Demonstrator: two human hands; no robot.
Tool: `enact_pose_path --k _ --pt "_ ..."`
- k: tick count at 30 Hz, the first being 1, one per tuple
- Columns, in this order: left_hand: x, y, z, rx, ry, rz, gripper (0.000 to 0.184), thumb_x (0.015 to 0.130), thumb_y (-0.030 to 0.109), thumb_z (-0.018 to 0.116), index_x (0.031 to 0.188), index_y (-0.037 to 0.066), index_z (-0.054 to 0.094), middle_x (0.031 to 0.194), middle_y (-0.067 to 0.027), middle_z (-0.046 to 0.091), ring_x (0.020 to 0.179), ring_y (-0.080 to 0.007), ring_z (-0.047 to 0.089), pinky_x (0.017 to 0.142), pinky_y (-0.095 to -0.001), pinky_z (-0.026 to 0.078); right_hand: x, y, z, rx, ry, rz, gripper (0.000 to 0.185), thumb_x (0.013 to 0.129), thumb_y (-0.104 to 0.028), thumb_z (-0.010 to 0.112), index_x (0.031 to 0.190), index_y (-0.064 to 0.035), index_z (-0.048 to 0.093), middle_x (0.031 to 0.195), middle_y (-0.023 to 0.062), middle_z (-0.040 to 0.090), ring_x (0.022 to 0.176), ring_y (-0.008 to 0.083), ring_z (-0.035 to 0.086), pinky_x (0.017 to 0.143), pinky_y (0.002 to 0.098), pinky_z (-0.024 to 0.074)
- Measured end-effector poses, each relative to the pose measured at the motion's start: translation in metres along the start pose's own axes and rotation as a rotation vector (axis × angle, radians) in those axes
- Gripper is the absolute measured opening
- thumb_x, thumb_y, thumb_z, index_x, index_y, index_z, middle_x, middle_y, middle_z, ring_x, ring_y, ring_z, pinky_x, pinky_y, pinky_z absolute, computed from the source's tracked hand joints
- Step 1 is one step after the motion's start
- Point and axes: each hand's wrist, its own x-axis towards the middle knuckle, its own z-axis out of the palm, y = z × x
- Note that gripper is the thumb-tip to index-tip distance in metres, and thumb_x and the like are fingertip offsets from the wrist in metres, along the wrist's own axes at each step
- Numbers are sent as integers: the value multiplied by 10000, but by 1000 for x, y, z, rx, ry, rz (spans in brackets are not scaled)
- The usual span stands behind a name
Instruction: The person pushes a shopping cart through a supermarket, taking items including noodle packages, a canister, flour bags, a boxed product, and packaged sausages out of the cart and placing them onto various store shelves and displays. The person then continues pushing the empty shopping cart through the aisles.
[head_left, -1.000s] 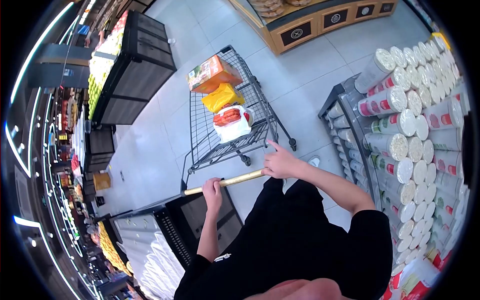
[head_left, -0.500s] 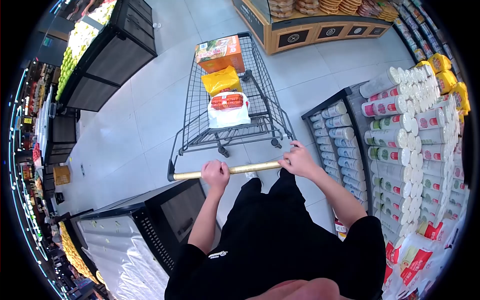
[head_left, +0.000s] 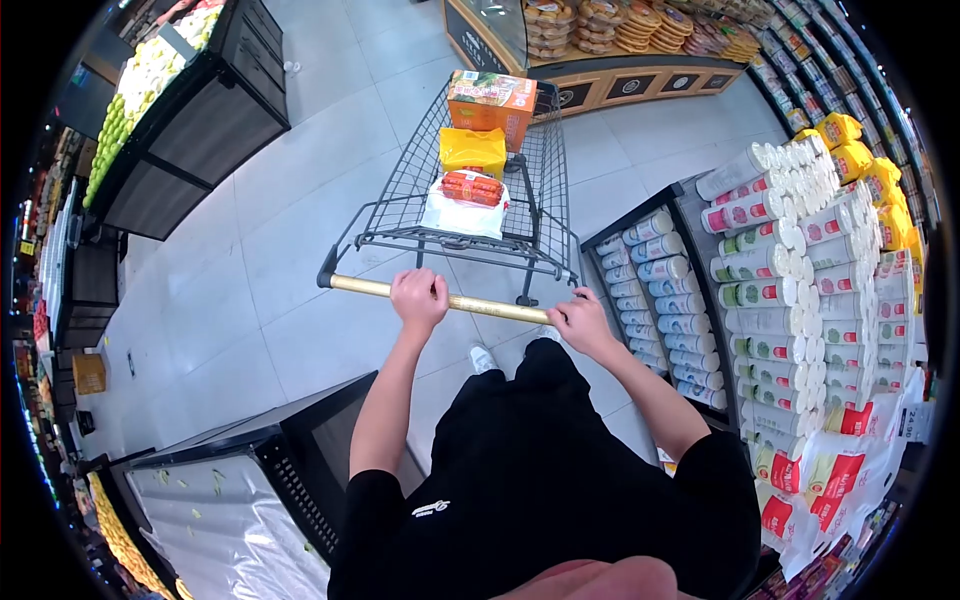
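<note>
One person, seen from a head-worn camera, stands behind one wire shopping cart [head_left: 412,172] in a shop aisle. Two bare hands are on its single gold handle [head_left: 495,306]. The left hand [head_left: 420,298] wraps around it left of the middle, fingers curled closed. The right hand [head_left: 583,322] is closed over the right end; whether its forefinger also touches the cart's frame cannot be told.

Three things stand in a row inside the cart: one orange box [head_left: 490,100] at the far end, one yellow bag [head_left: 472,150] in the middle, and one white bag [head_left: 466,212] with a red picture nearest the handle. Two shoes [head_left: 482,359] show below. On the right are stacked white tubes [head_left: 755,265], too many to count. Ahead is one bakery counter [head_left: 640,86] with four dark panels; on the left, one stand of green fruit [head_left: 110,135].
</note>
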Motion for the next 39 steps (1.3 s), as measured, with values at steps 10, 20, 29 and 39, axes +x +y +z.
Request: enact_pose_path --k 10,20,29,39 --pt "74 -20 52 -52 -57 110 204 758 100 585 603 89 453 557 -75 506 551 -282 522 669 -384 417 30 10 0 13 156 125 328 923 -270 550 716 -56 690 601 126 624 628 292 612 953 419 421" --pt "162 -22 136 -76 -167 243 172 791 105 536 624 73 515 597 -93 546 578 -312 521 700 -408 408 73 62 -13 106 326 258 319 897 -284 590 667 -74 658 576 102 620 577 279 597 879 406 413" --pt "243 -5 221 -3 -277 333 196 843 95 489 649 74 510 604 -100 515 608 -313 523 721 -424 383 116 121 -40 148 420 348 307 896 -283 594 693 -71 685 560 112 609 557 280 584 866 393 404" --pt "325 20 322 -83 -278 415 197 870 112 472 682 87 525 644 -88 528 675 -295 546 754 -424 389 164 192 -79 100 493 436 289 881 -279 607 697 -74 694 571 106 625 540 278 585 846 380 410"
